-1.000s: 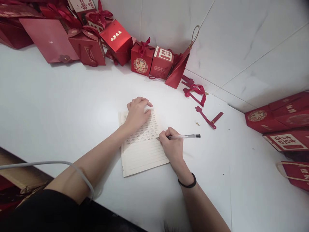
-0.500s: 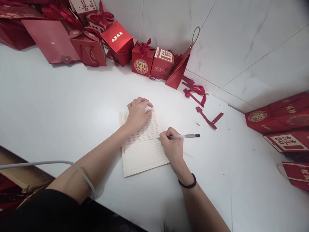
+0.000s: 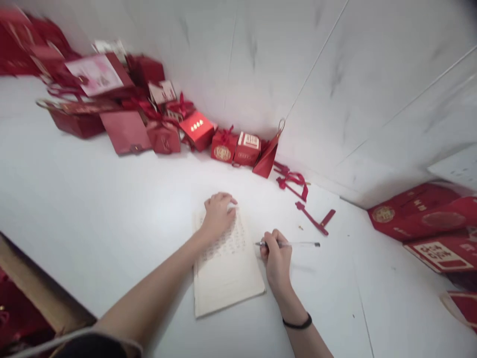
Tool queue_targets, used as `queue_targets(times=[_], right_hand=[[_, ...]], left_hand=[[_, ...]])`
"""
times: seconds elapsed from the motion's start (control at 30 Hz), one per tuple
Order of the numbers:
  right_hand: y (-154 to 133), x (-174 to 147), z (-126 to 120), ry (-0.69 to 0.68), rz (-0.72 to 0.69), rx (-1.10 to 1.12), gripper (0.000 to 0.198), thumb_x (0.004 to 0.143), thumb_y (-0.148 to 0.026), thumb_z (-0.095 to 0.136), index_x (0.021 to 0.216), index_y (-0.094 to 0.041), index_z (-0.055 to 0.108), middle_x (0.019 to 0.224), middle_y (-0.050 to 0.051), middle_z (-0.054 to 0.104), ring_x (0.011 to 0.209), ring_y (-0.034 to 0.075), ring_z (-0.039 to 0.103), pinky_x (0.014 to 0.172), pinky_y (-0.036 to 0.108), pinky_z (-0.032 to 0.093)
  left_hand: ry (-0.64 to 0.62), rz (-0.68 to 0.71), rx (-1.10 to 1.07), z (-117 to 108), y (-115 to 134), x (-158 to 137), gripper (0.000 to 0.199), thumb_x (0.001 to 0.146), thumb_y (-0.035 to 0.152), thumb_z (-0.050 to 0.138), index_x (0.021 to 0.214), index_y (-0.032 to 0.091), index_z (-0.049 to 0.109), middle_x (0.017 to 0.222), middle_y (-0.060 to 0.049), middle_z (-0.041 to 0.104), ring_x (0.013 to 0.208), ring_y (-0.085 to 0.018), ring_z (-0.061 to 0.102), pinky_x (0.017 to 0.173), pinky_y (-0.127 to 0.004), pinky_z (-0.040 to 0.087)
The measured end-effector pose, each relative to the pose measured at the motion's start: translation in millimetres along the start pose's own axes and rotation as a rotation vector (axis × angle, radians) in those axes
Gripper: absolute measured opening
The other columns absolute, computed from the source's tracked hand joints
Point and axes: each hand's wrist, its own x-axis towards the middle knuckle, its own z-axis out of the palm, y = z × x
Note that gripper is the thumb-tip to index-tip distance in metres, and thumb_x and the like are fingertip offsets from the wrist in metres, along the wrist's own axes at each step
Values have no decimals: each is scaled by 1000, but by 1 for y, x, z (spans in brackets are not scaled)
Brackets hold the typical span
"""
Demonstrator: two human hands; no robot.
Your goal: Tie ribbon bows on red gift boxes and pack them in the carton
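A lined notebook [image 3: 229, 291] lies on the white table, its upper rows filled with small handwriting too blurred to read and its lower part blank. My left hand [image 3: 219, 219] rests on the upper part of the page, fingers bent and a little apart, holding nothing and hiding some of the writing. Just off the notebook's right edge, my right hand [image 3: 278, 256] grips a clear pen with a dark cap end [image 3: 303, 244]. The pen's tip points left, beside the page. A black band [image 3: 298, 323] circles my right wrist.
Red gift boxes [image 3: 223, 149] line the wall at the back. Dark red flower-ended straps [image 3: 313, 219] and a ribbon lie right of the notebook. More red boxes [image 3: 410, 214] stand at the far right. An open cardboard box [image 3: 44, 293] sits below the table edge at left.
My right hand has lifted the pen from the writing and moved right, off the page. My left hand stays on the notebook. The head view has shifted upward, showing more wall and boxes.
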Motion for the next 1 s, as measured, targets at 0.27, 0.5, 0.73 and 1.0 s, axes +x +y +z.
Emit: queue_targets(times=[0.27, 0.5, 0.73, 1.0], right_hand=[[21, 9, 12, -60, 26, 9, 43, 63, -48, 61, 52, -22, 29, 40, -6, 35, 39, 8, 28, 38, 19, 21], [30, 14, 20, -65, -77, 2, 38, 67, -45, 56, 53, -22, 29, 41, -6, 35, 42, 9, 29, 44, 21, 26], [18, 14, 26, -119, -59, -15, 37, 63, -46, 53, 51, -23, 28, 41, -6, 32, 42, 11, 35, 45, 22, 28], [32, 19, 34, -108, -101, 5, 33, 66, -43, 50, 54, -23, 27, 43, -8, 29, 39, 11, 36, 43, 21, 30]], left_hand=[[62, -213, -234, -6, -9, 5, 21, 80, 18, 47, 97, 21, 58, 109, -5, 61, 107, -21, 54, 98, -39, 33], [232, -345, -128, -19, 5, 68, 48, 74, 19, 58, 119, 18, 41, 130, -13, 46, 124, -26, 43, 99, -41, 36], [389, -465, -18, -30, 12, 156, 80, 68, 29, 67, 132, 13, 20, 137, -27, 28, 131, -39, 30, 98, -55, 33], [447, -421, -32, -26, 1, 178, 88, 62, 26, 73, 130, 8, 19, 126, -29, 37, 124, -43, 39, 96, -57, 35]])
